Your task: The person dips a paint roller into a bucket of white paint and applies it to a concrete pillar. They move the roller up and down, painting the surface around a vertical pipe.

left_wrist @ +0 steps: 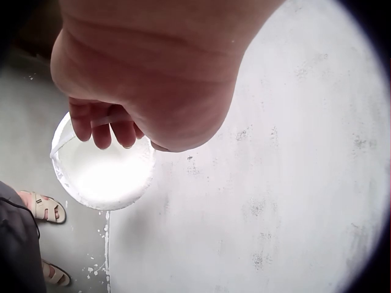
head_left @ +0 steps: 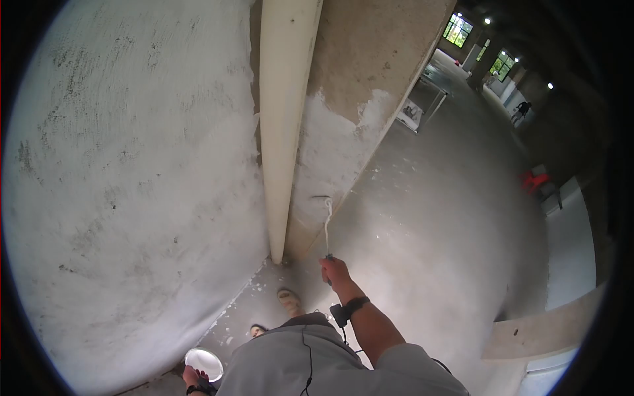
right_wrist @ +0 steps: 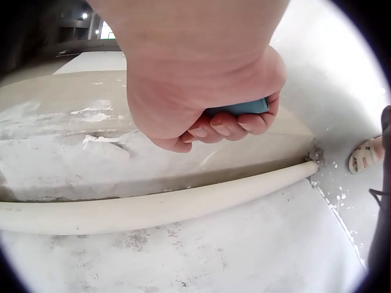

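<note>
Roller (head_left: 326,231) gripped in the right hand (head_left: 337,272), bucket (left_wrist: 68,193) in the left hand (head_left: 192,376)

The right hand is closed firmly, its fingers wrapped round a blue-green handle (right_wrist: 244,107) near the centre of the head view. From there the roller's white-coated rod runs straight up the frame to its head, at the whitened lower part of the brown wall section (head_left: 356,59), just right of the cream pipe (head_left: 284,132). In the right wrist view the roller's far end shows left of the hand; whether it presses on the surface is too small to tell.

The left hand, at the lower left of the head view, has its fingers curled round the white bail (left_wrist: 63,144) of the bucket. The bucket hangs just below those fingers, at the left of the left wrist view, with white liquid (left_wrist: 110,177) inside. The smeared white wall (head_left: 132,165) fills the head view's left side; sandals (left_wrist: 49,209) stand on the speckled floor (head_left: 456,198).
</note>
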Tool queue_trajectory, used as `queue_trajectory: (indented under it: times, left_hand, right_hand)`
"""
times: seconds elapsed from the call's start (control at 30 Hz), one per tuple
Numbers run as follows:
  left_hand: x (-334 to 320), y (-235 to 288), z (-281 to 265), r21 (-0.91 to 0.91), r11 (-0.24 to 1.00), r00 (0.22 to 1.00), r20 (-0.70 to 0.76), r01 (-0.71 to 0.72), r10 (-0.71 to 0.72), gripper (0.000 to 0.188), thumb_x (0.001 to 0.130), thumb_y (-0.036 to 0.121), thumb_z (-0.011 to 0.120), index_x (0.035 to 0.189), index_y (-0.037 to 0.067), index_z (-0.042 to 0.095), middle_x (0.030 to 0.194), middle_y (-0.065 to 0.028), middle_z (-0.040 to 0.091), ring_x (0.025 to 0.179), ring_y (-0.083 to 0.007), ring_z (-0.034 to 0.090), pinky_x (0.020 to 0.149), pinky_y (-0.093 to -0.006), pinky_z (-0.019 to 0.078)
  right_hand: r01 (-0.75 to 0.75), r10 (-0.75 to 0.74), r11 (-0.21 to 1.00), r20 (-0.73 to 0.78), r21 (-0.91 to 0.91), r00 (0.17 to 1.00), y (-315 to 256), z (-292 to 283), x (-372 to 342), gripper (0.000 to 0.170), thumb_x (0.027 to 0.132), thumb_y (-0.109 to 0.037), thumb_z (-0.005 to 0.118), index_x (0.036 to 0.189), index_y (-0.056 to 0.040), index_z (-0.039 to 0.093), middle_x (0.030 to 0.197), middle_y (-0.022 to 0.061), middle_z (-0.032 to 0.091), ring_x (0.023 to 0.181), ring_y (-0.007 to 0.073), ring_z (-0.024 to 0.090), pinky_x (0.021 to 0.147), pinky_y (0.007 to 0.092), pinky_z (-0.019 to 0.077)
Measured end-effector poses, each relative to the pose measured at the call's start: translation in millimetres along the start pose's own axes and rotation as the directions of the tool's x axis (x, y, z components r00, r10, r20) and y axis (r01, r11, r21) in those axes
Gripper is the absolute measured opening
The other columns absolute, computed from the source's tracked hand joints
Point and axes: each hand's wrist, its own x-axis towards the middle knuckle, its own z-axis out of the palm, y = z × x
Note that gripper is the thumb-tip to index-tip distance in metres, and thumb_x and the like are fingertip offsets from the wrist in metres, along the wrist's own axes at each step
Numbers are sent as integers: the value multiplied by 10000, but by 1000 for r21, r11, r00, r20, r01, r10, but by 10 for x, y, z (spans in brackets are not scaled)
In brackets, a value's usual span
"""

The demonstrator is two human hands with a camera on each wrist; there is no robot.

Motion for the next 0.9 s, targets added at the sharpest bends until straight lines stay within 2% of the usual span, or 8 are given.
queue_trajectory:
  times: [0.1, 0.13, 0.17, 0.23, 0.43, 0.67, 0.73, 0.9]
  left_hand:
    - [31, 42, 90, 128, 992, 999, 35, 23, -28, 221, 810, 324, 519, 946, 170, 440, 864, -11, 423, 741, -191, 413, 598, -345, 353]
    - [-260, 68, 186, 105, 994, 997, 75, 15, -23, 158, 835, 315, 514, 883, 193, 426, 808, 43, 383, 697, -122, 360, 630, -306, 338]
    - [-173, 64, 178, 121, 992, 994, 104, 18, -31, 151, 837, 310, 509, 861, 194, 416, 789, 40, 380, 686, -120, 356, 636, -309, 325]
    - [9, 34, 215, 117, 993, 995, 98, 2, -14, 193, 832, 329, 502, 925, 172, 438, 850, -12, 422, 725, -190, 424, 593, -344, 357]
    - [226, -24, 211, 185, 981, 986, 149, 52, -80, 199, 829, 318, 507, 940, 165, 443, 854, -21, 424, 723, -193, 436, 595, -336, 360]
    - [185, -139, 47, 113, 992, 993, 92, 64, -74, 236, 826, 316, 508, 995, 162, 450, 880, -36, 433, 724, -212, 440, 592, -377, 356]
    - [-50, -134, 14, 78, 995, 994, 82, 62, -69, 191, 828, 301, 504, 936, 166, 424, 891, -12, 407, 799, -192, 381, 710, -372, 330]
    - [-65, -241, -106, 5, 998, 997, 27, 68, -68, 263, 828, 296, 501, 1042, 156, 439, 998, -22, 409, 878, -203, 396, 746, -380, 349]
  right_hand:
    - [-98, 102, 991, -47, 90, 994, 229, -171, -97, 216, 854, -171, 604, 697, -86, 483, 523, 25, 447, 392, 135, 424, 363, 292, 301]
    - [-120, 126, 986, -47, 114, 991, 247, -205, -173, 190, 856, -166, 604, 725, -92, 487, 531, 14, 434, 392, 123, 419, 354, 281, 297]
    - [-119, 124, 988, -52, 94, 991, 272, -241, -255, 190, 856, -166, 604, 725, -92, 487, 531, 14, 434, 392, 123, 419, 354, 281, 297]
    - [-126, 133, 990, -131, 65, 982, 306, -254, -378, 175, 852, -154, 603, 739, -99, 481, 542, 4, 420, 384, 113, 406, 347, 273, 289]
    - [-128, 132, 991, -124, 41, 983, 280, -293, -346, 191, 829, -141, 603, 715, -125, 450, 535, -16, 399, 368, 98, 378, 328, 262, 266]
    - [-164, 162, 986, -98, -18, 982, 157, -35, -99, 203, 831, -150, 595, 713, -138, 430, 524, -29, 379, 361, 92, 359, 323, 263, 264]
    - [-152, 149, 987, -72, -44, 986, 124, 58, -14, 198, 830, -156, 594, 715, -133, 435, 525, -25, 385, 364, 94, 362, 324, 266, 266]
    - [-139, 135, 982, -41, -124, 990, 9, 284, 278, 174, 829, -173, 591, 729, -109, 464, 532, -12, 407, 373, 103, 368, 328, 274, 270]
